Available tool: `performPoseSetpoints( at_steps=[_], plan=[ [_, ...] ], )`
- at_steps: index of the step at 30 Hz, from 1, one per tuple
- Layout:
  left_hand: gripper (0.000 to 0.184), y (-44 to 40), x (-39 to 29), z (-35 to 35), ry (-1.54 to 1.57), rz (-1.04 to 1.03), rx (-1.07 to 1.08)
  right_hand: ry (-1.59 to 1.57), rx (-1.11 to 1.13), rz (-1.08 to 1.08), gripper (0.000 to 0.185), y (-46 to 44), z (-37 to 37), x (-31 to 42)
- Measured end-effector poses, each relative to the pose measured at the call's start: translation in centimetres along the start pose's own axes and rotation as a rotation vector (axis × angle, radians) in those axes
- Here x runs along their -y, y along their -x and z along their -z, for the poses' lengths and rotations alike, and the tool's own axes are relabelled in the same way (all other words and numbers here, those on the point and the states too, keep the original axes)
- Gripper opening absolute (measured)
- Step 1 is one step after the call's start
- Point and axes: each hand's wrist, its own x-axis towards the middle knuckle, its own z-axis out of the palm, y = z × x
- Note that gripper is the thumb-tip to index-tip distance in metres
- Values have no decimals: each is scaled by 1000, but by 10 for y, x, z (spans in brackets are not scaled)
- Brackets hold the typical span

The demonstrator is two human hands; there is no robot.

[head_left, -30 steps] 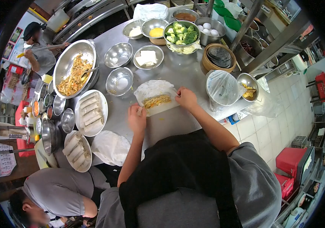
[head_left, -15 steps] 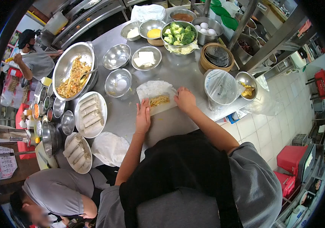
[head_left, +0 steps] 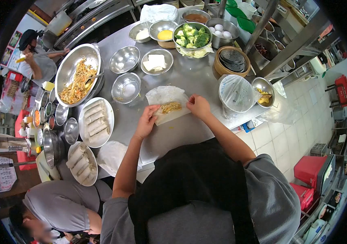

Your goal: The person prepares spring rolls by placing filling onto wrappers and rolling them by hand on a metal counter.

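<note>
A thin, pale spring roll wrapper [head_left: 163,94] lies on the steel table in front of me. A short strip of shredded filling [head_left: 171,107] sits across its middle. My left hand [head_left: 145,122] is closed on the wrapper's left edge, fingers curled and thumb beside the filling. On the opposite side, my right hand [head_left: 199,106] pinches the wrapper's right edge, close to the end of the filling. The near part of the wrapper looks slightly raised between the hands.
Left of me are two plates of rolled spring rolls [head_left: 97,122], a large bowl of filling [head_left: 96,65] with a spoon, and stacked wrappers [head_left: 114,156]. Bowls of broccoli [head_left: 191,36], eggs [head_left: 222,31] and tofu [head_left: 156,63] stand behind. A co-worker [head_left: 63,203] is at my left.
My left hand has shifted a little left and its fingers have gone from lying flat to curled round the wrapper's edge. My right fingers have drawn together on the other edge.
</note>
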Motion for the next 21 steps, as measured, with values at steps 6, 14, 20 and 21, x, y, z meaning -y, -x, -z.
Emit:
performPoseSetpoints(
  at_steps=[6,14,20,21],
  plan=[
    [54,4,-18,-9,-405,1,-44,-342,-14,20,41,-9,-23,-19],
    [56,4,-20,-10,-407,-56,-35,-200,37,40,56,-7,-17,-4],
    [56,2,-21,-10,-407,-71,2,-238,52,312,63,9,-28,50],
    [55,2,-24,-11,-394,-64,-4,-218,15,359,63,9,-37,52]
  ],
)
